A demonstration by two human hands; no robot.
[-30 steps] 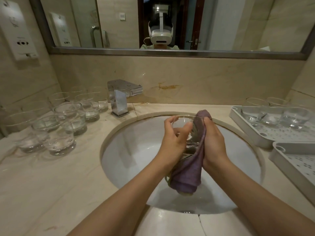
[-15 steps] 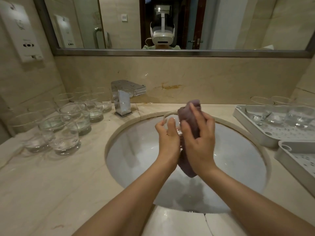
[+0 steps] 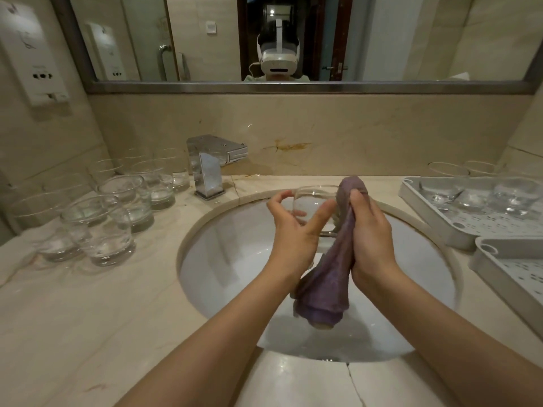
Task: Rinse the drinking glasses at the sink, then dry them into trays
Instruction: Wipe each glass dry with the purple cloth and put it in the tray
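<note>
Over the sink (image 3: 223, 259), the left hand (image 3: 293, 230) grips a glass (image 3: 311, 201). At its 3 o'clock, the right hand (image 3: 370, 230) pinches a purple cloth (image 3: 329, 277) against the glass.

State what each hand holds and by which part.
Left hand grips the drinking glass round its side wall, over the sink. Right hand holds the purple cloth near its upper end, pressed against the glass.

Purple cloth (image 3: 332, 277); clear glass (image 3: 313, 201); white sink (image 3: 235, 259); pale grey trays (image 3: 435, 227), dotted with holes; beige marble counter (image 3: 88, 318).
</note>
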